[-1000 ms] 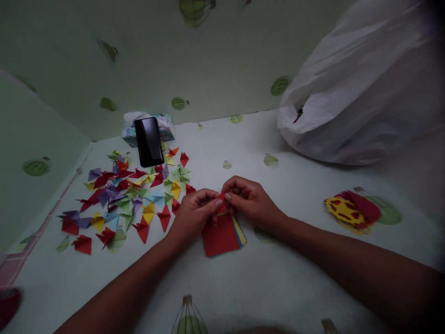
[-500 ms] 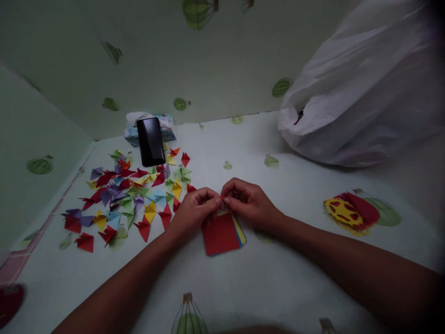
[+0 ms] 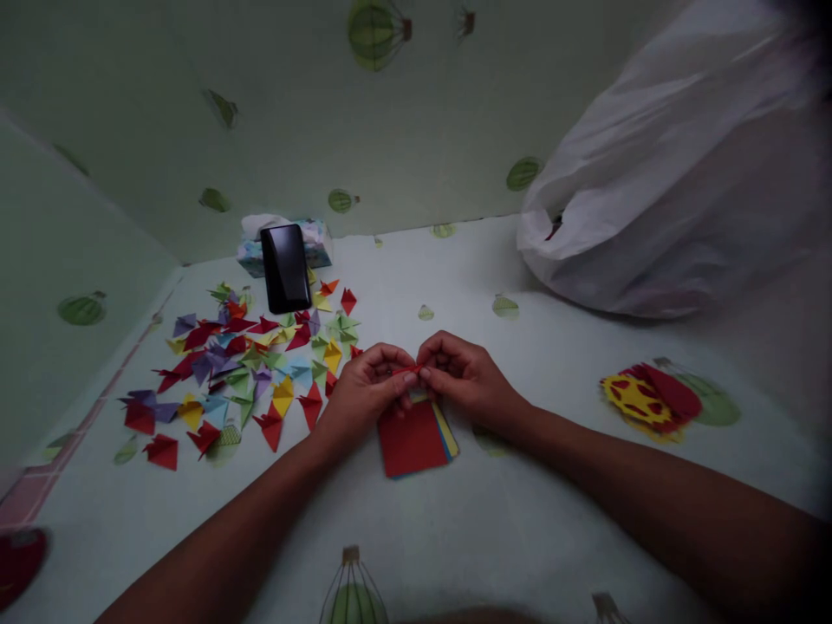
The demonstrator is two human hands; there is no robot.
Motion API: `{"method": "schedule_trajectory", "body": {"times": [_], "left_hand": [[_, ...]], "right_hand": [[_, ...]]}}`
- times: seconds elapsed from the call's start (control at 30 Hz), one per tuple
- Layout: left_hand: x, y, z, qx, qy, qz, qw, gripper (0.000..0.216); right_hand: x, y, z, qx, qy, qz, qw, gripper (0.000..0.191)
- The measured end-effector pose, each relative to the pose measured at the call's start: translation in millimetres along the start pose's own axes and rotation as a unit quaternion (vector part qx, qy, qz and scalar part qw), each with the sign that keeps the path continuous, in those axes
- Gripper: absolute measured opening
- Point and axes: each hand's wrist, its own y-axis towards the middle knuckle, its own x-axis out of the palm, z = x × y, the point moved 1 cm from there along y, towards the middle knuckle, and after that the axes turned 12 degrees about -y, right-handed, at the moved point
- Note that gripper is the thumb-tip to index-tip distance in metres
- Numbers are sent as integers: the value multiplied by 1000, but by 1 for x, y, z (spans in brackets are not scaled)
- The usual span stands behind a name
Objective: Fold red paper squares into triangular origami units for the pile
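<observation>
My left hand (image 3: 365, 392) and my right hand (image 3: 463, 376) meet at the middle of the table, fingertips pinched together on a small folded red paper piece (image 3: 408, 371). Right beneath them lies a small stack of paper squares (image 3: 413, 440), red on top with yellow and blue edges showing at its right side. To the left, several folded paper pieces (image 3: 243, 373) in red, purple, yellow, green and blue are scattered over the tablecloth.
A black phone (image 3: 284, 267) leans on a tissue box (image 3: 312, 243) at the back left. A big white plastic bag (image 3: 676, 173) fills the back right. A red and yellow paper cut-out (image 3: 650, 397) lies at the right. Walls close in behind and on the left.
Both hands stayed together over the stack, and the red piece between the fingertips has become a smaller, flatter sliver. The view has shifted slightly.
</observation>
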Motion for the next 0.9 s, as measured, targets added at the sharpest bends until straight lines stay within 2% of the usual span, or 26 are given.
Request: {"method": "schedule_trajectory", "body": {"times": [0.13,0.37,0.53,0.73,0.9], "left_hand": [[1,0,0,8,-1,6,1000,26],[1,-1,3,13,29,18,999,23],[1,-2,4,27,69,31,997,19],[4,-4,6,81,123,52,988,13],[4,-7,6,124,211,48,968,9]], "right_hand": [[0,0,0,4,12,0,1000,6],[1,-1,-3,-23,-12,3,1000,5],[1,-1,-4,-13,-39,12,999,8],[-1,-1,-5,40,41,-14,998,11],[-1,-1,-4,25,-15,-12,999,14]]}}
